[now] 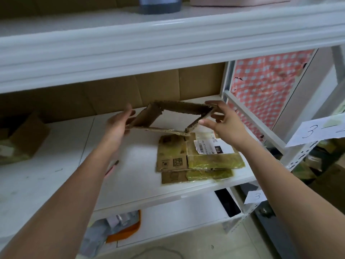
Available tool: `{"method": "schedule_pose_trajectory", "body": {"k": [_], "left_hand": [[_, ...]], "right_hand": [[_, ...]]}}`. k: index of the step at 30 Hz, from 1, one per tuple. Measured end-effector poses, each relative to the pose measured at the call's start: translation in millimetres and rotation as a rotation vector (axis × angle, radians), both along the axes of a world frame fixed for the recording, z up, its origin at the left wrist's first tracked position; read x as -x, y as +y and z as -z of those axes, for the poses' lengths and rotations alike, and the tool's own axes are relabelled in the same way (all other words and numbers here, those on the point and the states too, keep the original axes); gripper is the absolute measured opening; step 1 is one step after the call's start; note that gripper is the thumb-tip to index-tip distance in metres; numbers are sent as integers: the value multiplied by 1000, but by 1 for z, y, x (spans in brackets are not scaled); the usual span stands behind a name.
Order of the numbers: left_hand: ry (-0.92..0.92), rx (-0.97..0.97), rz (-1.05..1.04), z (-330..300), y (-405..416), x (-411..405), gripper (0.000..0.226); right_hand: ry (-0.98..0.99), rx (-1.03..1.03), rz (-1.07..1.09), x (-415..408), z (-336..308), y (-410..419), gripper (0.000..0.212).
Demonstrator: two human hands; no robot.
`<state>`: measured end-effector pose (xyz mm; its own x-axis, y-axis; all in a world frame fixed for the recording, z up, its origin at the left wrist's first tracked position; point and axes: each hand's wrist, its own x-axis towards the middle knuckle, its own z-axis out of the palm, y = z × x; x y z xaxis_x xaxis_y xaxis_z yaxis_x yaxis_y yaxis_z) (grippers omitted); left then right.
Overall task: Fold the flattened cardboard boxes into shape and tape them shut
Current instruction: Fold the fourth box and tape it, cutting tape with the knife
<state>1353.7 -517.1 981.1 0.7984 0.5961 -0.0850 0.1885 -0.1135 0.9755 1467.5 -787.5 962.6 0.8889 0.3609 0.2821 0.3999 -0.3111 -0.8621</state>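
While both hands [119, 124] [224, 120] hold box [164, 116] edges — shelf [56, 165] bare leftward.

The opened-up cardboard box [169, 116] is plain brown, and so are the flat cardboard boxes [196, 157] with shiny yellow tape. The metal shelf [56, 169] is white. The side cloth [265, 90] has pink and white checks.

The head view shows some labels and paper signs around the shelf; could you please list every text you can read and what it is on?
"3" followed by a dash: handwritten paper sign on the rack post.
"3": smaller paper tag lower on the rack.
"010": black patch on the white shipping label atop the flattened boxes.
Barcode digits and box print: too small to read.
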Motion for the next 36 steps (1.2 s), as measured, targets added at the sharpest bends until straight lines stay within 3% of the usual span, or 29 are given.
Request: {"method": "schedule_pose_trajectory", "body": {"k": [4, 7, 15, 22, 28, 34, 36], "left_hand": [[-123, 113, -27, -2, 30, 28, 48], [-143, 177, -85, 1, 52, 52, 46], [-205, 100, -154, -1, 117, 131, 28], [-196, 50, -221, -7, 179, 184, 36], [-251, -113, -347, -12, 232, 228, 44], [-181, 17, -252, 4, 255, 246, 56], [-217, 73, -185, 12, 256, 247, 54]], "right_hand": [[-4, -45, -36, 14, -13, 32, 56], [45, -47, -97, 32, -15, 64, 66], [111, -127, -227, 95, -17, 169, 64], [170, -191, -312, 150, -15, 260, 67], [204, -343, -354, 181, -20, 324, 58], [316, -315, -251, 195, 0, 355, 38], [391, -365, -320, 198, 8, 350, 38]]}}
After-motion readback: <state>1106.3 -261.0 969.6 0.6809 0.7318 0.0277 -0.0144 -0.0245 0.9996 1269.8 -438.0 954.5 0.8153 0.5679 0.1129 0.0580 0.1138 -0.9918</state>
